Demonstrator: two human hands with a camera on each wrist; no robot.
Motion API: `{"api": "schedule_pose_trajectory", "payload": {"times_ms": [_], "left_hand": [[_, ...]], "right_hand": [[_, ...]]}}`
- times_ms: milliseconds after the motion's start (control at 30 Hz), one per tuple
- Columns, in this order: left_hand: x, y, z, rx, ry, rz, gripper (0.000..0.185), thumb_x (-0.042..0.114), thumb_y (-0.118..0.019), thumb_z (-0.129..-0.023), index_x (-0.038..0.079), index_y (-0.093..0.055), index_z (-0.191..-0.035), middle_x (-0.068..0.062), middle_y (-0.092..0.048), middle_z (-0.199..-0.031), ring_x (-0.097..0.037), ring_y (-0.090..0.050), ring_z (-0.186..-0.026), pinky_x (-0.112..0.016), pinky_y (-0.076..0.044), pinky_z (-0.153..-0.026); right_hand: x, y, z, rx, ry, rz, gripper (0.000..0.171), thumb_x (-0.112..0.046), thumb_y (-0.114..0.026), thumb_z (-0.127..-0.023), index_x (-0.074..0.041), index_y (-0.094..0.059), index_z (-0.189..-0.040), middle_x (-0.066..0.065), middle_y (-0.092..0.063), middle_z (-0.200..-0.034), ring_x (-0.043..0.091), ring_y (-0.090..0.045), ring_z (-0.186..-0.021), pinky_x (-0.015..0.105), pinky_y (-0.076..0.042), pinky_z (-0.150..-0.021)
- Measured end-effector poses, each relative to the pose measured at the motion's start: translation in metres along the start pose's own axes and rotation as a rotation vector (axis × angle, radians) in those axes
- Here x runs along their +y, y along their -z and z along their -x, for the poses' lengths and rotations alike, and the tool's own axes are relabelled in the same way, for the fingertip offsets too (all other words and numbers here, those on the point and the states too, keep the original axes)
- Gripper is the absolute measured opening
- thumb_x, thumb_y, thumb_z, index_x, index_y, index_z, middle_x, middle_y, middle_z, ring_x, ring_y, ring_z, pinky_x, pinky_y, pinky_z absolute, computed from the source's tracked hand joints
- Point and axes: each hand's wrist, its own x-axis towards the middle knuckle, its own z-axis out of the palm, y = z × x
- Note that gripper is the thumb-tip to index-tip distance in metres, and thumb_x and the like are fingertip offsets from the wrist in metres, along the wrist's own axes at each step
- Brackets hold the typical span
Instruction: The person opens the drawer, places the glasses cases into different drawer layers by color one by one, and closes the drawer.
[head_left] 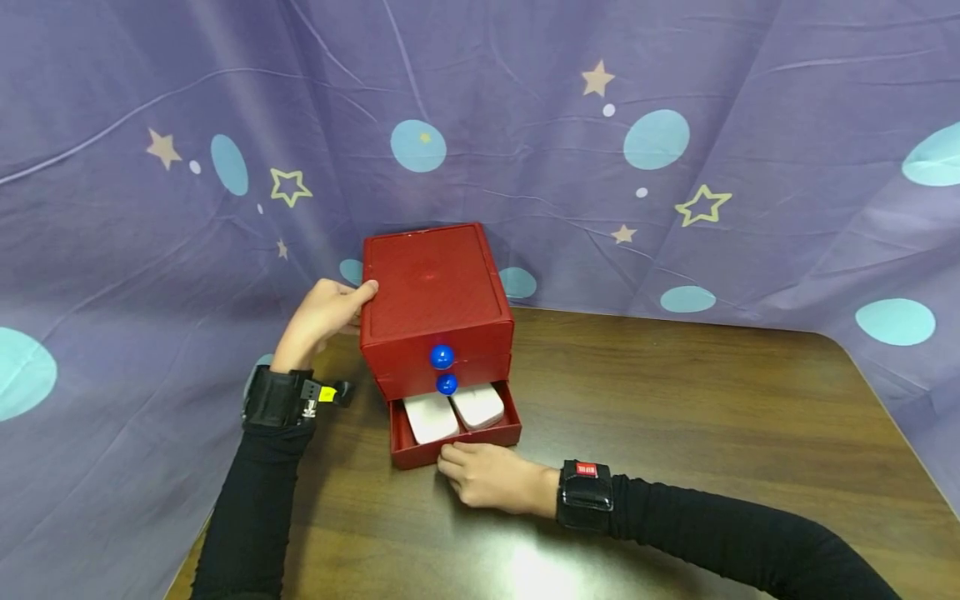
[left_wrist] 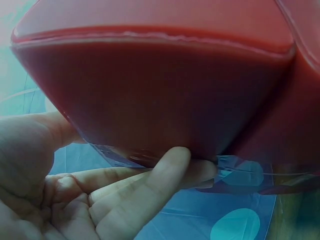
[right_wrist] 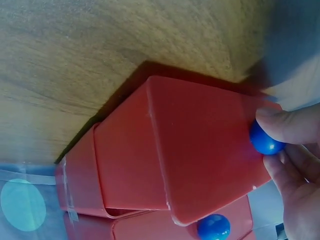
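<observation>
A red drawer box with blue ball knobs stands on the table. Its bottom drawer is pulled out at the front. Inside lie two white, round-cornered flat objects, side by side, their kind unclear. My right hand is at the drawer's front; in the right wrist view its thumb and fingers pinch the drawer's blue knob. At the box's left side, my left hand grips it, thumb on the top edge. Its other fingers touch the box lower down in the left wrist view.
The brown wooden table extends to the right of the box. Behind it hangs a purple curtain with stars and dots, close to the box's back. Two more blue knobs project from the upper drawers.
</observation>
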Motion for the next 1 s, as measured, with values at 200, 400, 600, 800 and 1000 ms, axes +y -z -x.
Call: {"api": "schedule_pose_trajectory", "payload": {"times_ms": [200,400,600,800,1000], "left_hand": [[0.0,0.0,0.0,-0.002,-0.007,0.006,0.045,0.038,-0.057,-0.102,0.01,-0.069,-0.069,0.006,-0.068,-0.068,-0.012,-0.073,-0.069,-0.029,-0.064,-0.069],[0.001,-0.001,0.001,0.0,-0.002,0.012,0.044,0.038,-0.058,-0.103,0.009,-0.07,-0.072,0.006,-0.068,-0.068,-0.011,-0.073,-0.068,-0.027,-0.064,-0.068],[0.002,0.0,0.002,0.001,0.01,-0.004,0.045,0.04,-0.058,-0.102,0.011,-0.07,-0.07,0.006,-0.07,-0.069,-0.01,-0.073,-0.068,-0.028,-0.064,-0.07],[0.001,-0.001,0.002,-0.001,0.014,-0.011,0.046,0.041,-0.058,-0.102,0.009,-0.072,-0.073,0.005,-0.071,-0.069,-0.007,-0.073,-0.067,-0.028,-0.064,-0.07],[0.0,-0.001,0.001,0.0,0.008,0.003,0.046,0.04,-0.058,-0.102,0.007,-0.072,-0.074,0.005,-0.071,-0.07,-0.007,-0.073,-0.066,-0.026,-0.064,-0.068]], "right_hand": [[0.002,-0.005,-0.002,-0.006,-0.028,-0.005,0.009,-0.023,-0.068,-0.094,-0.022,-0.075,-0.1,-0.006,-0.061,-0.103,0.011,-0.055,-0.099,0.021,-0.053,-0.098],[0.007,-0.012,-0.007,0.002,-0.055,-0.008,0.009,-0.02,-0.066,-0.095,-0.022,-0.075,-0.097,-0.006,-0.061,-0.1,0.011,-0.054,-0.096,0.021,-0.053,-0.095],[0.012,-0.02,-0.011,-0.018,-0.068,-0.016,0.011,-0.017,-0.067,-0.094,-0.018,-0.075,-0.101,-0.005,-0.062,-0.103,0.011,-0.055,-0.098,0.022,-0.053,-0.097],[0.016,-0.026,-0.014,-0.016,-0.085,-0.009,0.012,-0.016,-0.065,-0.097,-0.018,-0.076,-0.102,-0.005,-0.064,-0.105,0.011,-0.055,-0.1,0.022,-0.053,-0.099],[0.02,-0.033,-0.017,0.013,-0.115,-0.04,0.011,-0.015,-0.066,-0.096,-0.02,-0.075,-0.095,-0.005,-0.062,-0.1,0.012,-0.053,-0.096,0.022,-0.052,-0.096]]}}
